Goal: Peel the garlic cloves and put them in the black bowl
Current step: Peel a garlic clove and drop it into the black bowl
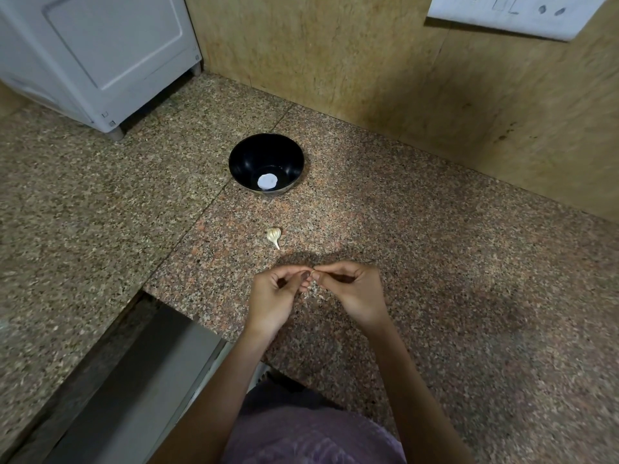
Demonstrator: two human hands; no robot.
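A person stands at a speckled granite tabletop (435,262), seen from above. Both hands meet near the middle of the view. The left hand (273,296) and the right hand (355,293) each have fingers curled, and their fingertips pinch a small garlic clove (314,272) between them, held just above the tabletop. The clove is mostly hidden by the fingers, so how much skin remains cannot be told.

To peel well, one hand would likely steady the clove while the other hand's nail lifts the papery skin from the tip and draws it off in strips, without crushing the flesh.

Pale peel scraps (315,291) lie on the tabletop right under the hands. A garlic piece with a stem (274,236) lies a little farther off. Beyond it stands the black bowl (244,162), upright, with only a white round patch (267,181) at its bottom and no cloves visible. Nothing lies between the hands and the bowl except that garlic piece.

Far left is a white appliance (100,55); far right, a wall socket plate (516,11).
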